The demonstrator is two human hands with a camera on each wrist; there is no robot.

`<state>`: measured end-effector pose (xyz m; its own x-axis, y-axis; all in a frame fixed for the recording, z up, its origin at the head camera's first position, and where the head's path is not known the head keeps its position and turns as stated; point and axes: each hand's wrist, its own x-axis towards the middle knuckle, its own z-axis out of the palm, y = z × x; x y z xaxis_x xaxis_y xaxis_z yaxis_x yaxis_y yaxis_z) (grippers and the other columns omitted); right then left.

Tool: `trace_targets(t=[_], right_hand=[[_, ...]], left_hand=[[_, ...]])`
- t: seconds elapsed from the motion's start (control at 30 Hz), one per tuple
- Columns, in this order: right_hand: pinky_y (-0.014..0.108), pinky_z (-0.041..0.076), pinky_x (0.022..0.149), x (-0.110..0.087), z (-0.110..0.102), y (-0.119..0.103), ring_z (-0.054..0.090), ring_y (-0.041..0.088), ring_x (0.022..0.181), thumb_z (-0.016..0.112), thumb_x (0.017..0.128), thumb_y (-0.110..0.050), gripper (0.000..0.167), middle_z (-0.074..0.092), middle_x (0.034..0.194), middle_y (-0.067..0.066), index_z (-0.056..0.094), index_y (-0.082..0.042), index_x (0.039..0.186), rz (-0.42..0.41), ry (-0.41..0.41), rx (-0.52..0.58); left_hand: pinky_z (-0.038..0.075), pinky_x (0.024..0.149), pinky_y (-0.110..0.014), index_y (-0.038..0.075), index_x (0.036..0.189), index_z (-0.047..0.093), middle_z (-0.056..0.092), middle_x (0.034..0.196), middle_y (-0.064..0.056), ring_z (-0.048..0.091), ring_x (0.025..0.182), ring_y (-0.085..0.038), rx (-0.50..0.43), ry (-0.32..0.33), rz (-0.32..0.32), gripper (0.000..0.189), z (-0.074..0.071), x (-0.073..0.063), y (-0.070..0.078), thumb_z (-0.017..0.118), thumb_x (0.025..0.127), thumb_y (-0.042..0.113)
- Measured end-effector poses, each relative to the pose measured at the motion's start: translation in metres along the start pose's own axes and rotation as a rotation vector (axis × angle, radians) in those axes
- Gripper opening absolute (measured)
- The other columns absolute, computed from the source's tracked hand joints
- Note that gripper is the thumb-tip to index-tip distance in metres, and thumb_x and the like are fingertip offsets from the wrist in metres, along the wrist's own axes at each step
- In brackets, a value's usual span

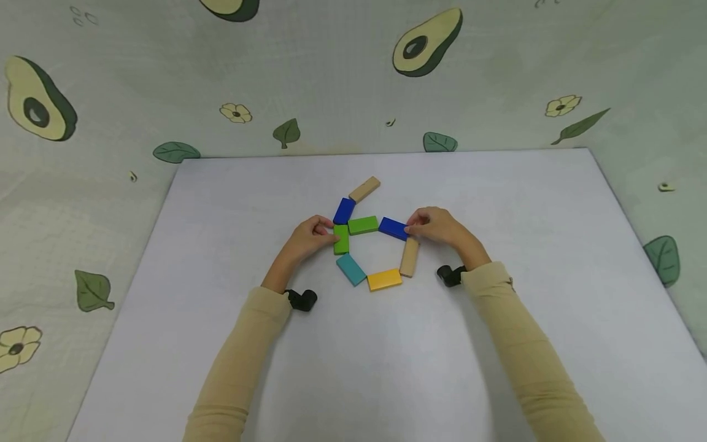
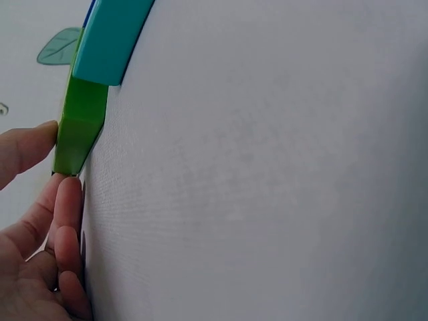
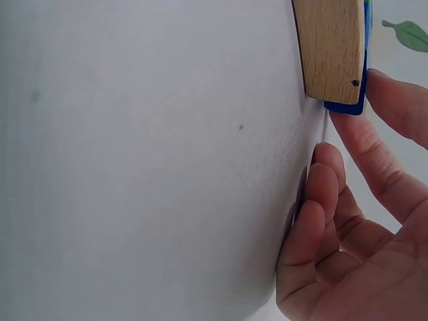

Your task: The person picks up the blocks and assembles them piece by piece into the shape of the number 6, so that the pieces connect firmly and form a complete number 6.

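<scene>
In the head view, flat blocks form a ring with a short tail on the white table. My left hand (image 1: 309, 237) grips the upright green block (image 1: 341, 244) at the ring's left, thumb on its top and forefinger at its outer side. My right hand (image 1: 434, 224) pinches the outer end of the right blue block (image 1: 393, 228). Between the two lies another green block (image 1: 363, 225). A plain wooden block (image 1: 409, 257) stands below the blue one; the right wrist view shows its face (image 3: 331, 50) beside the right fingers. A teal block (image 1: 351, 270) and a yellow block (image 1: 384, 280) close the bottom.
Above the ring, a second blue block (image 1: 344, 210) and another wooden block (image 1: 364, 189) slant up and right. Black wrist cameras (image 1: 302, 301) hang near both sleeves. White table (image 1: 375, 368) surface surrounds the blocks; a cloth printed with avocados (image 1: 428, 43) lies beyond it.
</scene>
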<state>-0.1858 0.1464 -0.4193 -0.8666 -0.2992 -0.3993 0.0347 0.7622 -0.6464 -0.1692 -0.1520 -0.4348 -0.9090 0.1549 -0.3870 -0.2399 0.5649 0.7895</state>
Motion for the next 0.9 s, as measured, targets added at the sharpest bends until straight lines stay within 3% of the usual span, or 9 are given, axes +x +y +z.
trace_targets(t=[0.43, 0.6, 0.9], right_hand=[[0.036, 0.038, 0.081, 0.018, -0.007, -0.009, 0.046, 0.027, 0.097, 0.056, 0.091, -0.029, 0.035, 0.055, 0.105, 0.014, 0.058, -0.003, 0.112, 0.014, -0.016, -0.005], [0.039, 0.038, 0.087, 0.017, -0.008, -0.007, 0.046, 0.027, 0.101, 0.055, 0.091, -0.031, 0.036, 0.054, 0.111, 0.015, 0.057, -0.003, 0.114, 0.031, -0.018, -0.003], [0.037, 0.036, 0.085, 0.012, -0.013, -0.001, 0.044, 0.026, 0.100, 0.053, 0.093, -0.030, 0.036, 0.052, 0.107, 0.013, 0.057, -0.004, 0.118, 0.033, -0.013, 0.010]], left_hand=[[0.035, 0.072, -0.027, 0.008, 0.117, 0.056, 0.049, 0.089, -0.004, 0.044, 0.084, -0.019, -0.015, 0.016, -0.011, 0.039, -0.012, 0.007, 0.001, 0.066, 0.084, 0.025], [0.035, 0.073, -0.027, 0.008, 0.117, 0.056, 0.049, 0.091, -0.004, 0.044, 0.085, -0.019, -0.030, 0.016, -0.008, 0.039, -0.010, 0.009, -0.002, 0.066, 0.085, 0.026], [0.036, 0.075, -0.026, 0.006, 0.118, 0.054, 0.052, 0.095, -0.005, 0.045, 0.086, -0.017, -0.048, -0.003, 0.042, 0.040, -0.007, 0.004, -0.003, 0.065, 0.085, 0.026]])
